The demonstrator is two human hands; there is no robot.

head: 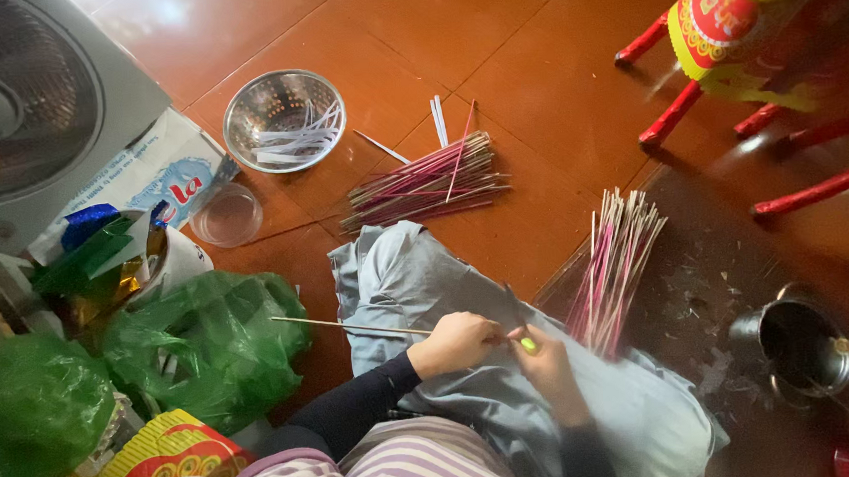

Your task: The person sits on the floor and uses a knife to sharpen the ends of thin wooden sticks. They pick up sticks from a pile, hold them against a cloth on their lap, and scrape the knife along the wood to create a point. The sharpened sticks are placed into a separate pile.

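Left hand (457,342): fingers closed on 1 thin stick (352,326), held level over grey cloth (398,279) on the lap. Right hand (547,358): fingers clamped on a knife (518,323) with a yellow-green handle, touching the stick's end. 2 stick bundles (428,182) (615,267) lie on the floor; metal strainer (284,120) beyond.

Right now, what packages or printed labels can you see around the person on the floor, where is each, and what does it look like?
White printed bag: flat beside the fan, blue and red print.
Yellow-red printed package: bottom left, by green plastic bags.
Red-yellow patterned wrapper: top right, on a red-legged stool.
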